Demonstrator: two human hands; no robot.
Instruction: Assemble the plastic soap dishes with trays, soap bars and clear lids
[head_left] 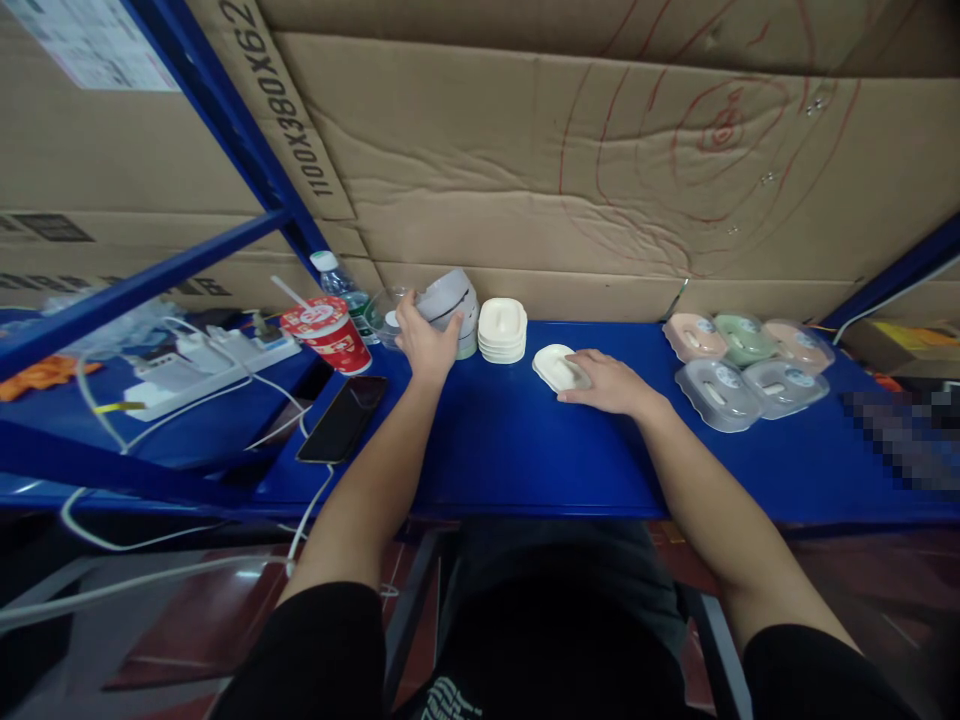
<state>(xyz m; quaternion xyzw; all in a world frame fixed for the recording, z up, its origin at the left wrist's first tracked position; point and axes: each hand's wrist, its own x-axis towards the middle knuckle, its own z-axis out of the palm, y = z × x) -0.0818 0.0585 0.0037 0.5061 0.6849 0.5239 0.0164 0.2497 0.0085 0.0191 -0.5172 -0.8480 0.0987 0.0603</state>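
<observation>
My left hand [429, 345] is closed round a pale grey bowl [448, 292], which is tilted over more bowls stacked below it. A greenish rim [467, 346] shows at the bottom of that stack. Just to the right stands a short stack of cream square lids [502, 328]. On the blue table, my right hand [611, 382] grips the right side of another cream lid [556, 367], its thumb at the near edge and its fingers across the top. A clear round plastic lid or bowl [388, 312] sits behind my left hand.
Several lidded containers [720, 392] in pink, green and grey sit at the right. At the left are a red paper cup [337, 338] with a straw, a water bottle [334, 280], a phone [343, 418] and a power strip [217, 375] with cables. Cardboard [465, 150] walls the back.
</observation>
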